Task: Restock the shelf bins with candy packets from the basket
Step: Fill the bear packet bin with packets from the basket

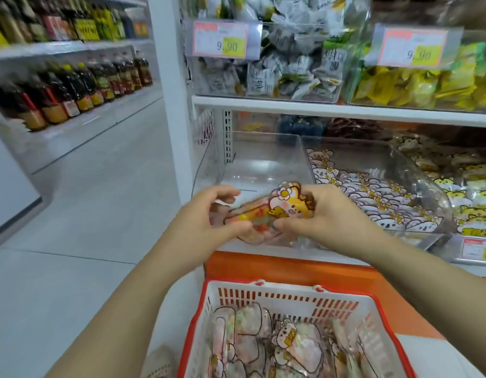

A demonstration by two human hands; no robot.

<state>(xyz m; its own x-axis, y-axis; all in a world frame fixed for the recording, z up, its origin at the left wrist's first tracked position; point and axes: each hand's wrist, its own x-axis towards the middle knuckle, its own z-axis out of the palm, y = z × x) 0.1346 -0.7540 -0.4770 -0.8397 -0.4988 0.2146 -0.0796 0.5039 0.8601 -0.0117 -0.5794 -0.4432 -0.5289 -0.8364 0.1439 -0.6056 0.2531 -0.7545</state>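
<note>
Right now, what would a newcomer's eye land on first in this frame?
At centre, the left hand and right hand grip a cartoon-printed candy packet by its two ends, in front of a clear bin that looks empty. Below, a red-and-white basket holds more packets. To the right, a neighbouring bin is full of them.

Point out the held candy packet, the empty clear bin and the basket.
held candy packet (pixel 288 205), head view, on its cartoon-printed upper end.
empty clear bin (pixel 263 165), head view, on its bare floor.
basket (pixel 277 306), head view, on its white far wall.
</note>
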